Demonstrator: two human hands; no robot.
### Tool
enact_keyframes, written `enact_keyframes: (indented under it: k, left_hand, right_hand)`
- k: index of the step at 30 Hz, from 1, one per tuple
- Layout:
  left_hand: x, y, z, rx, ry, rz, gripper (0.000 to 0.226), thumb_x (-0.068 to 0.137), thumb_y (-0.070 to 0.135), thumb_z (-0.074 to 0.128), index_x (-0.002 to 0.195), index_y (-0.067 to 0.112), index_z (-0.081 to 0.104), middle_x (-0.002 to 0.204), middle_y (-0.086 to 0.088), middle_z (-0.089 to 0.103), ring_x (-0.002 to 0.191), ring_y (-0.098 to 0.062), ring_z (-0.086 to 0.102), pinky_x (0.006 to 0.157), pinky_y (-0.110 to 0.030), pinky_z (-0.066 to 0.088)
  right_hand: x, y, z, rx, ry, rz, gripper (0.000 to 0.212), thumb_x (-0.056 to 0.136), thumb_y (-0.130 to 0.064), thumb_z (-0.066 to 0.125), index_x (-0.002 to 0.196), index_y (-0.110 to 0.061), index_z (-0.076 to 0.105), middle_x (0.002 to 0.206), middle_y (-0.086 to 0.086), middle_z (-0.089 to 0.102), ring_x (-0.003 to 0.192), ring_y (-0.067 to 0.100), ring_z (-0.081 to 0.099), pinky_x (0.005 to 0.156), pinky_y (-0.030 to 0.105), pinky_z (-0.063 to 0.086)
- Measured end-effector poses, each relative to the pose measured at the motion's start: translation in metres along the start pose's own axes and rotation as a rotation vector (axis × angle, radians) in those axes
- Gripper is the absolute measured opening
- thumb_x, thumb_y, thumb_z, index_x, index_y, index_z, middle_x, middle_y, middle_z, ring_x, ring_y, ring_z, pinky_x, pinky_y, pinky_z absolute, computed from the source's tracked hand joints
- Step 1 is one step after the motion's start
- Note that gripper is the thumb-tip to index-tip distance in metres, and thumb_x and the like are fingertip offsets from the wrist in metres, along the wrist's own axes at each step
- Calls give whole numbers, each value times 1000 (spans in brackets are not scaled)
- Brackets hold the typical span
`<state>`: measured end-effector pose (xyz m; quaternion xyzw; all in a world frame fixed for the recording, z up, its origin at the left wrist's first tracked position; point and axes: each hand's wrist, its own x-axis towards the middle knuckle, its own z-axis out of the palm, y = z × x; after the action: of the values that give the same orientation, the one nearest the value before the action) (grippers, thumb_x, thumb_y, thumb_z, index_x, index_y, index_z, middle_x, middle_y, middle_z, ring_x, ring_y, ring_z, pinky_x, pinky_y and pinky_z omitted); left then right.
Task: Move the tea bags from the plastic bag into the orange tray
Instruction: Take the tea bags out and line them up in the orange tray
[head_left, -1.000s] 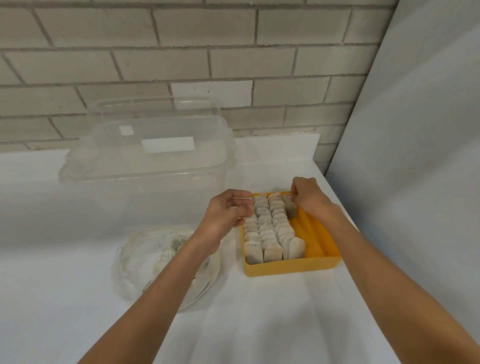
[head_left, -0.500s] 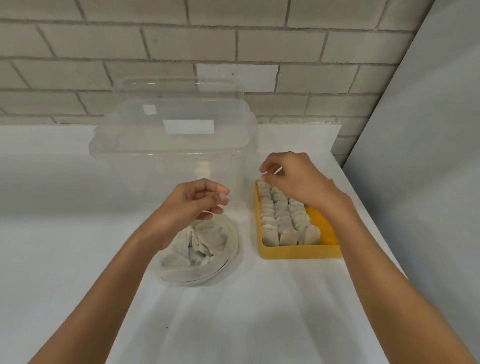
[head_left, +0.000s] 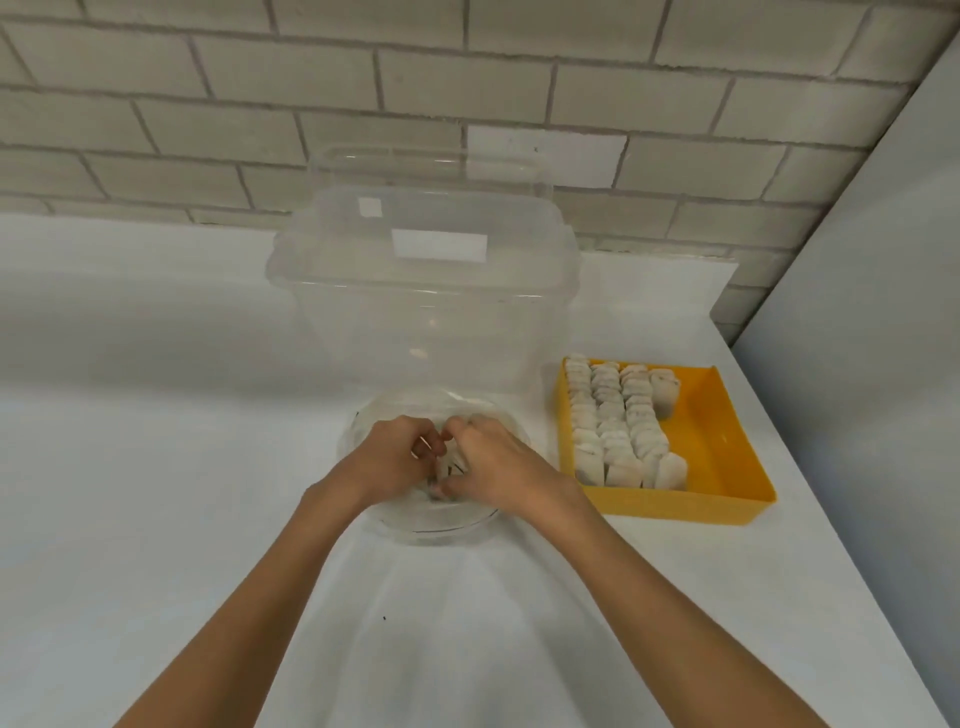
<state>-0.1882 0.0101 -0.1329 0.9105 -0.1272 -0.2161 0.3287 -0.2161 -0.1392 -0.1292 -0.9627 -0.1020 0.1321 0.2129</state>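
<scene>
Tea bags, loose lot: held inside the clear plastic bag (head_left: 436, 514), which sits on the white tabletop (head_left: 156, 519) in the near centre; contents almost wholly hidden under both hands, only a pale scrap showing between them.

Left hand (head_left: 395, 462): reaches into the mouth of the plastic bag from the near left, fingers (head_left: 428, 441) curled inward; whether they pinch a tea bag cannot be told.

Right hand (head_left: 498, 462): reaches into the same bag from the near right, knuckles almost touching those of the left hand, fingers (head_left: 462, 428) curled downward; whether they hold anything cannot be told.

Orange tray (head_left: 727, 457): rectangular, shallow-walled, on the tabletop to the right of the plastic bag, near but apart from it. The right part of its floor is bare.

Tea bags, sorted lot (head_left: 618, 421): pale paper sachets standing on edge in the left part of the orange tray, packed in rows that run from its near wall to its far wall; a shorter fourth row on the right side.

Clear plastic container (head_left: 421, 322): large, lidded, transparent, with a white label on its lid; stands just beyond the plastic bag, left of the tray's far end.

Brick wall (head_left: 467, 104): pale grey, behind the tabletop.

Grey panel (head_left: 872, 312): plain, along the right edge of the tabletop.
</scene>
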Motion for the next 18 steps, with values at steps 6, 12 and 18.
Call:
enact_keyframes:
  k: [6, 12, 18]
  left_hand:
    - [-8, 8, 5, -171, 130, 53, 19, 87, 2, 60, 91, 20, 65, 83, 1, 70, 74, -8, 64, 67, -11, 45]
    - [-13, 9, 2, -410, 282, 56, 21, 87, 15, 67, 107, 22, 65, 102, 6, 63, 84, -9, 63, 70, -8, 46]
    - [-21, 12, 5, -785, 95, -27, 27, 91, 34, 62, 114, 22, 63, 110, -2, 70, 99, -14, 68, 88, -31, 56]
  right_hand:
    - [-5, 11, 1, 151, 237, 26, 35, 83, -2, 53, 114, -16, 60, 87, 5, 63, 86, 22, 59, 75, 35, 52]
    - [-13, 19, -15, 674, 401, 83, 23, 82, 2, 66, 94, -17, 68, 77, 3, 64, 65, 10, 59, 66, 24, 54]
    - [-27, 23, -24, 1237, 361, 115, 26, 85, 9, 61, 101, -11, 67, 87, 12, 65, 74, 13, 68, 66, 26, 58]
